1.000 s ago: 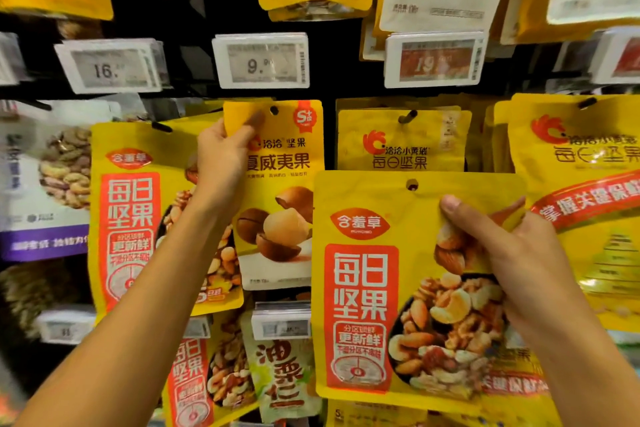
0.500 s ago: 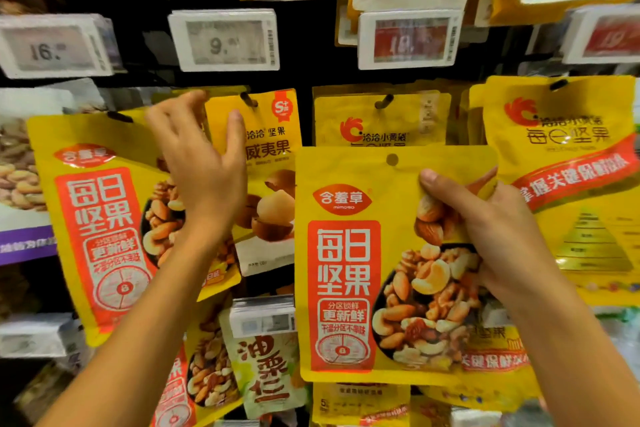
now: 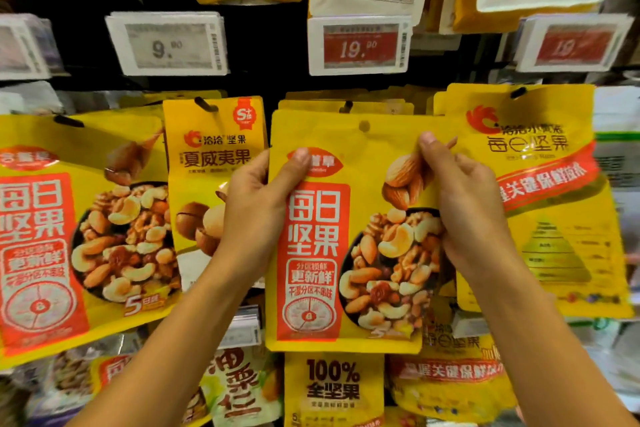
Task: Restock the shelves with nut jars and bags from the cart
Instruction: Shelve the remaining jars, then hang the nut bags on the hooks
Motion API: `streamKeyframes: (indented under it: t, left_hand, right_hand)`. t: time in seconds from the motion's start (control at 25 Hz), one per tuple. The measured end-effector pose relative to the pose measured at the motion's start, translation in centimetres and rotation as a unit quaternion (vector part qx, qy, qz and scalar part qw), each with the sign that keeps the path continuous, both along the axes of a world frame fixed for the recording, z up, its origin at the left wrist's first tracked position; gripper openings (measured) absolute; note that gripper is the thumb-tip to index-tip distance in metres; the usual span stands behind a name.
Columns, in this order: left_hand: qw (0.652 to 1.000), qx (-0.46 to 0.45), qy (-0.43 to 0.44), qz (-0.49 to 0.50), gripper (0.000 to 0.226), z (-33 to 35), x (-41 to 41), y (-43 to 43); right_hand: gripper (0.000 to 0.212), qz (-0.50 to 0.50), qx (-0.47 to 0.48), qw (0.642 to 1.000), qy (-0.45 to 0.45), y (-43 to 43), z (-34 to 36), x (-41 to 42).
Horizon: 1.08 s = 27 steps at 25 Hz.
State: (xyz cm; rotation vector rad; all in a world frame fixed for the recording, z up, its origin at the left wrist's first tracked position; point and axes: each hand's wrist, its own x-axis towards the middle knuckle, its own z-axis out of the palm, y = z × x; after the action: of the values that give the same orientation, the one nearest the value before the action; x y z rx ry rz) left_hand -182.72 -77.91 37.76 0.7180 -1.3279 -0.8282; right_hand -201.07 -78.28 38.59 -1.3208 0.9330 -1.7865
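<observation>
I hold a yellow mixed-nut bag (image 3: 349, 253) with a red label upright in front of the hanging display. My left hand (image 3: 258, 204) grips its left edge, thumb on the front near the logo. My right hand (image 3: 467, 204) pinches its upper right side, thumb near the top. The bag's hang hole (image 3: 364, 125) sits just below a black peg (image 3: 346, 106) that carries yellow bags behind it. An identical mixed-nut bag (image 3: 76, 229) hangs at the left.
A macadamia bag (image 3: 211, 163) hangs left of centre, and a yellow bag with a red banner (image 3: 540, 191) hangs at the right. Price tags 9.90 (image 3: 168, 43) and 19.90 (image 3: 358, 45) sit above. More bags hang in the rows above and below.
My left hand left the macadamia bag on the peg and came over to take the left edge of the held bag. The bag has moved up toward the middle peg.
</observation>
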Motion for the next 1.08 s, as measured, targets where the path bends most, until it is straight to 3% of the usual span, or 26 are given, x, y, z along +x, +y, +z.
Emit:
streamKeyframes:
  t: [0.44, 0.64, 0.76, 0.84, 0.96, 1.08]
  left_hand:
    - [0.996, 0.064, 0.016, 0.065, 0.016, 1.6, -0.9, -3.8]
    - [0.995, 0.051, -0.001, 0.087, 0.016, 1.5, -0.5, -5.5]
    - [0.988, 0.090, -0.029, 0.123, 0.040, 0.6, -1.0, -6.9]
    - [0.984, 0.082, -0.062, 0.146, 0.045, -0.1, -1.1, -7.2]
    - [0.981, 0.021, -0.099, 0.168, 0.041, -1.6, -0.4, -6.5]
    - [0.967, -0.017, -0.108, 0.230, 0.038, -4.4, 1.5, -3.7]
  right_hand:
    - [0.031, -0.067, 0.008, 0.997, 0.043, -5.2, 2.4, 1.0]
    - [0.031, -0.104, 0.010, 0.992, 0.074, -6.6, 2.6, 1.1]
    - [0.033, -0.142, 0.028, 0.982, 0.118, -7.5, 1.8, 1.7]
    - [0.037, -0.188, 0.022, 0.971, 0.147, -7.7, 1.1, 2.1]
    - [0.042, -0.306, -0.043, 0.924, 0.223, -5.9, -0.9, 2.4]
    - [0.043, -0.318, -0.118, 0.899, 0.276, -1.8, -6.0, 3.9]
